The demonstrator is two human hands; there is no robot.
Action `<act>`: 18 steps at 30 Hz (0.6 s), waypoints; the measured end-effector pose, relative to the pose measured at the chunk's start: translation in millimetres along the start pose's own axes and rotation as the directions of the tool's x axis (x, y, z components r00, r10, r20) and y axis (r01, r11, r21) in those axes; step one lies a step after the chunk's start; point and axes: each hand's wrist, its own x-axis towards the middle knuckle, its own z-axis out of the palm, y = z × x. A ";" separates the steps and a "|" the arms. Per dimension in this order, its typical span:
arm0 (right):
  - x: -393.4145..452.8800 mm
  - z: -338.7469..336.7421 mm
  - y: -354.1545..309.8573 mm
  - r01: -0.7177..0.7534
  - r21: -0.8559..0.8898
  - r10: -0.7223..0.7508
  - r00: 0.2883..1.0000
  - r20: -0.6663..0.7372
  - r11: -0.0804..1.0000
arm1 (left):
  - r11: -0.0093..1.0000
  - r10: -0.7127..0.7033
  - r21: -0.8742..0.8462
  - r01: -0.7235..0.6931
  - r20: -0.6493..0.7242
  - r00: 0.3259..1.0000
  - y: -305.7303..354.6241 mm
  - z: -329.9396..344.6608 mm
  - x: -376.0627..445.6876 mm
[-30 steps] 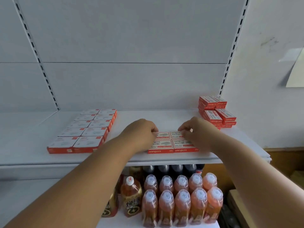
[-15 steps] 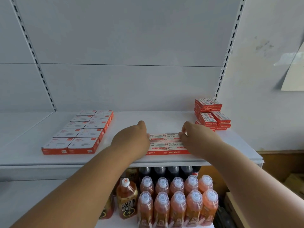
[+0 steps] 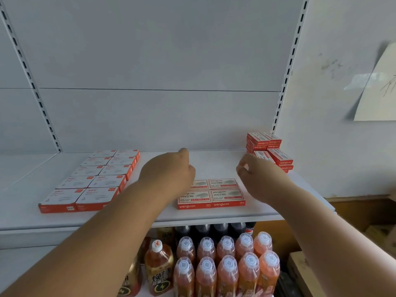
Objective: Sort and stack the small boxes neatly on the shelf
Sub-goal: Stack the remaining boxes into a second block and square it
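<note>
White shelf [image 3: 214,163] — staple boxes [image 3: 211,194] lie between left hand [image 3: 169,172] and right hand [image 3: 259,179], both loosely curled, holding nothing.

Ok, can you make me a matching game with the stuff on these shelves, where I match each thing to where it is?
Things:
1. four staple boxes
2. flat white-topped boxes
3. piled red boxes
4. orange bottles

Places:
A. lower shelf
B. right end of the top shelf
C. left side of the top shelf
D. front middle of the top shelf, between the two hands

Pairs: 1-D, 2-C, 3-B, 4-A
</note>
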 end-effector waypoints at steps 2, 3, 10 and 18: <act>1.3 -8.0 11.5 -0.001 0.027 0.003 0.997 -0.082 1.000 | 0.998 0.039 -0.050 -0.039 0.006 0.999 16.4 -3.2 2.3; 2.2 -12.3 18.7 -0.007 0.032 0.011 0.993 -0.113 0.999 | 0.995 0.056 -0.079 -0.054 0.013 0.998 26.1 -2.7 3.6; 25.8 -46.2 85.4 -0.075 0.095 0.096 0.963 -0.251 0.993 | 0.936 0.029 -0.350 0.027 0.154 0.988 102.0 -2.0 46.0; 56.0 -44.6 123.3 -0.128 -0.010 0.127 0.991 -0.040 0.992 | 0.981 -0.097 -0.137 0.137 0.268 0.959 176.6 28.5 98.3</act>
